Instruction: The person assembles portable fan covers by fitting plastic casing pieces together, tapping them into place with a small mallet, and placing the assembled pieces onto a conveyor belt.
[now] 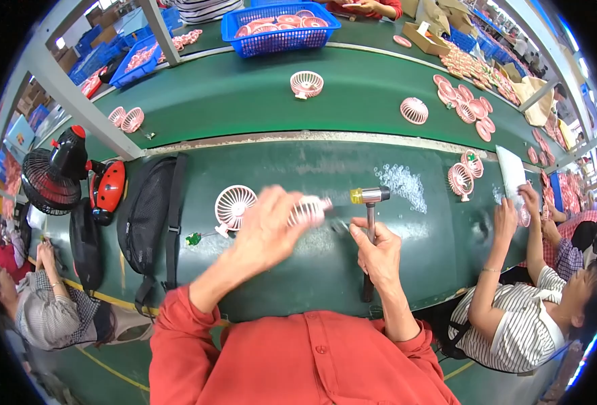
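My left hand (pixel 266 228), slightly blurred, is closed on a pink fan housing (pixel 308 211) above the green table. In front of my body, my right hand (pixel 379 253) wraps round the handle of a mallet (pixel 370 196), whose head has a yellow end and a dark end. The mallet stands nearly upright with its head above the fist. A small blurred thing by my right fingertips is too unclear to name. Another pink fan housing (pixel 235 207) lies on the table just left of my left hand, with a small green part (pixel 193 238) on a wire beside it.
Small clear rings (pixel 402 186) lie scattered to the right of the mallet. Pink fan housings (pixel 460 181) sit farther right, near a co-worker's hands (pixel 516 206). A black bag (pixel 151 216) and a black fan (pixel 52 177) stand left. Beyond runs a green conveyor belt (pixel 231 104) with a blue basket (pixel 279 42) behind.
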A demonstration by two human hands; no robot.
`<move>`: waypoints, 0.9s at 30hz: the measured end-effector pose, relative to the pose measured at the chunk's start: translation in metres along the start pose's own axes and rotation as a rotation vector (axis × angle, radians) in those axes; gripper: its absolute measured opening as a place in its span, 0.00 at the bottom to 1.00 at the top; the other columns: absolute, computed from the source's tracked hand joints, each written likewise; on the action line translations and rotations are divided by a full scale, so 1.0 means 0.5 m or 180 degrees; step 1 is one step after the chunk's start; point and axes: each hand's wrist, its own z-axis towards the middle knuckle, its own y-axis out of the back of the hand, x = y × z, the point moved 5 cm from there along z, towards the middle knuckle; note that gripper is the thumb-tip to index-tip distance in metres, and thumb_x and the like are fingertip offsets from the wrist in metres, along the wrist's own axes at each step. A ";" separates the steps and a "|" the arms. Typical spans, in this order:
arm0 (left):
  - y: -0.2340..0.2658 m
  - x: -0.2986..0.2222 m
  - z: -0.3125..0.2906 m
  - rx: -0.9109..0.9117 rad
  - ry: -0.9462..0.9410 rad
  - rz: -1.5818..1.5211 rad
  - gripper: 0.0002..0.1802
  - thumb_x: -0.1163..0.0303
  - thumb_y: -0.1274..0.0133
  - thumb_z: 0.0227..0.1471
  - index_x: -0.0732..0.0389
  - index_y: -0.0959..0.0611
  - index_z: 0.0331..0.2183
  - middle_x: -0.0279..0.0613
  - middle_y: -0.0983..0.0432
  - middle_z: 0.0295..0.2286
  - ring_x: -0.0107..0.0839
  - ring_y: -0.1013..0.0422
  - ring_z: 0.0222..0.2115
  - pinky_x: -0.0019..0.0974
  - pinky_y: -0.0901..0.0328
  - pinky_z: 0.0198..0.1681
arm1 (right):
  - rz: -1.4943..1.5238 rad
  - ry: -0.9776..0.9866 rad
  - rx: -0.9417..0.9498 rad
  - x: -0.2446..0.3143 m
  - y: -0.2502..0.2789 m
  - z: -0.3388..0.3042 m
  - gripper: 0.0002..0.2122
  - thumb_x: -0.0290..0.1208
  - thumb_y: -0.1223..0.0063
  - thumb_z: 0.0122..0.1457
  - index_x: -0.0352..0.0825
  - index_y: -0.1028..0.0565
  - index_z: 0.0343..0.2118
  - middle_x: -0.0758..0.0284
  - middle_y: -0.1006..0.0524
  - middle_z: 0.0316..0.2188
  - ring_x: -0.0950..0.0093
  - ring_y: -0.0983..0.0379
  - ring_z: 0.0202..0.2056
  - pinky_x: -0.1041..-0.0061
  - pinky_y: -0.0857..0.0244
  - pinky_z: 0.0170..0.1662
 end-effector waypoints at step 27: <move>-0.095 0.049 -0.119 -0.0434 0.1751 -0.2682 0.29 0.67 0.46 0.57 0.65 0.35 0.56 0.47 0.29 0.47 0.25 0.31 0.35 0.30 0.33 0.36 | -0.0002 -0.0314 0.0806 -0.002 -0.024 0.000 0.11 0.36 0.44 0.61 0.31 0.27 0.31 0.75 0.32 0.14 0.87 0.45 0.09 0.83 0.54 0.10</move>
